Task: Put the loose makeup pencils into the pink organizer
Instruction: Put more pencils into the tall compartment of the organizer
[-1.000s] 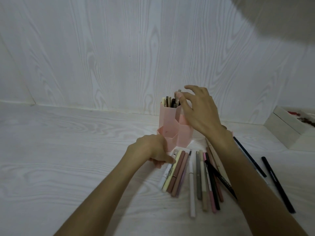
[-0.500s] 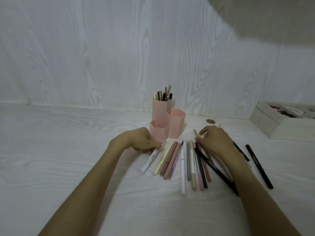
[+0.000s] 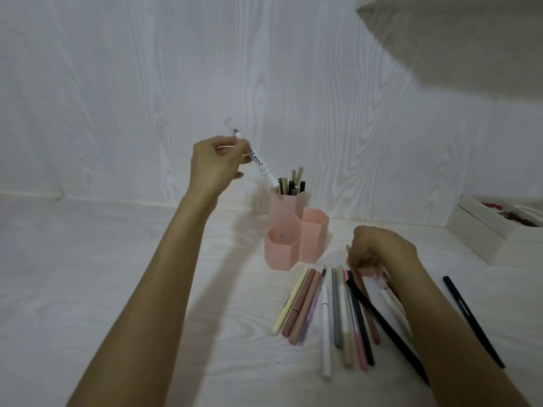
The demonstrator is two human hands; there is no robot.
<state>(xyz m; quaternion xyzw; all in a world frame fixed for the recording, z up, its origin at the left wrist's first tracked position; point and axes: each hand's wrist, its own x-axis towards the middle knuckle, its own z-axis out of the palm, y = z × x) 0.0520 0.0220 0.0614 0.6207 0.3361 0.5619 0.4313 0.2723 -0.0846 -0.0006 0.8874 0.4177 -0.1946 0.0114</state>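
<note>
The pink organizer [image 3: 296,239] of three hexagonal cups stands at the table's middle; its tall back cup holds several pencils. My left hand [image 3: 214,163] is raised left of that cup and pinches a white lettered pencil [image 3: 260,165], tilted with its lower end at the tall cup's rim. Several loose pencils [image 3: 329,312] lie fanned out in front of the organizer. My right hand [image 3: 379,248] rests at their far ends, fingers curled down on a brown pencil [image 3: 365,298]; whether it grips it is unclear. A black pencil [image 3: 470,318] lies apart at the right.
An open white box [image 3: 482,230] with reddish items stands at the right edge. A white wood-grain wall rises right behind the organizer. A pale overhang [image 3: 455,39] fills the top right corner.
My left hand lifted the white lettered pencil from the table up to the tall cup. My right hand came down from the tall cup to the loose pencils.
</note>
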